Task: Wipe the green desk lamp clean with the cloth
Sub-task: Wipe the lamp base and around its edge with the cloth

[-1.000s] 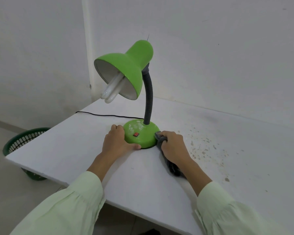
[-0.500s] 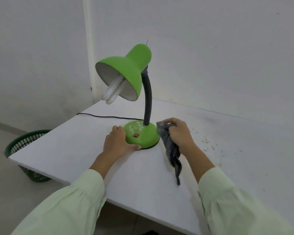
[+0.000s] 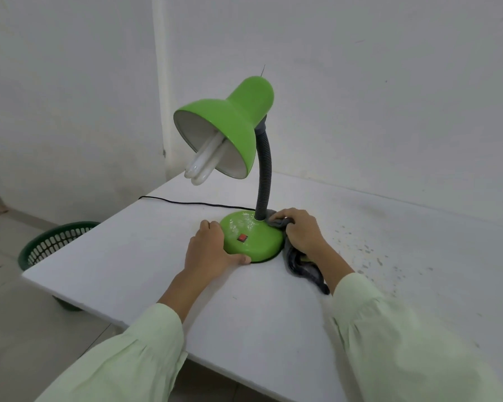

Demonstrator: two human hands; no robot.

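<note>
The green desk lamp (image 3: 238,126) stands on the white table (image 3: 128,256), with a round green base (image 3: 256,239), a red switch, a grey flexible neck and a white bulb in the shade. My left hand (image 3: 209,250) grips the base's left front rim. My right hand (image 3: 299,230) presses the grey cloth (image 3: 299,262) against the back right of the base, beside the neck. The rest of the cloth trails on the table under my right wrist.
A black cord (image 3: 186,202) runs from the base to the table's left edge. A dark green basket (image 3: 53,245) sits on the floor left of the table. Dark specks (image 3: 360,250) dot the table to the right. White walls stand close behind.
My right hand lifted the cloth from the base's front right, then brought it down on the back right of the base by the neck. My left hand stayed on the base.
</note>
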